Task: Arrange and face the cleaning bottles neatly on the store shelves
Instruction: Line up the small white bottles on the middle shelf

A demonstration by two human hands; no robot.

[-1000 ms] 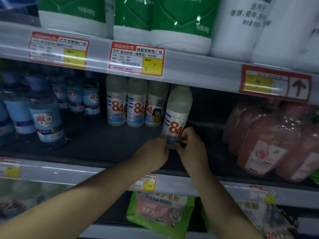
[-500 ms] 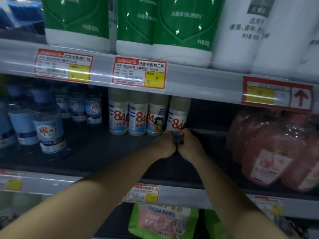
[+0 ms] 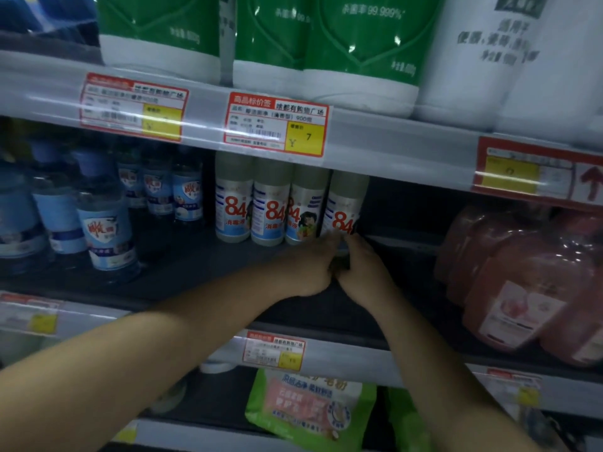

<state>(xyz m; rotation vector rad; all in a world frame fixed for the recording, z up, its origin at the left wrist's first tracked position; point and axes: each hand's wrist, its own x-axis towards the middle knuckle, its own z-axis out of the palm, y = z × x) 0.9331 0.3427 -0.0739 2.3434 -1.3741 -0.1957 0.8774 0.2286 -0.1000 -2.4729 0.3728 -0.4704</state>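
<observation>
Both hands' fingers [image 3: 332, 241] clamped on fourth 84 bottle [image 3: 344, 210] (rightmost), middle shelf [image 3: 182, 265]

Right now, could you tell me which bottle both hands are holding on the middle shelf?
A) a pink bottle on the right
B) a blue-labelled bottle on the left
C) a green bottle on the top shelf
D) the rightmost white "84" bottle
D: the left hand and right hand close around the base of the rightmost "84" bottle, at the end of the row of four.
</observation>
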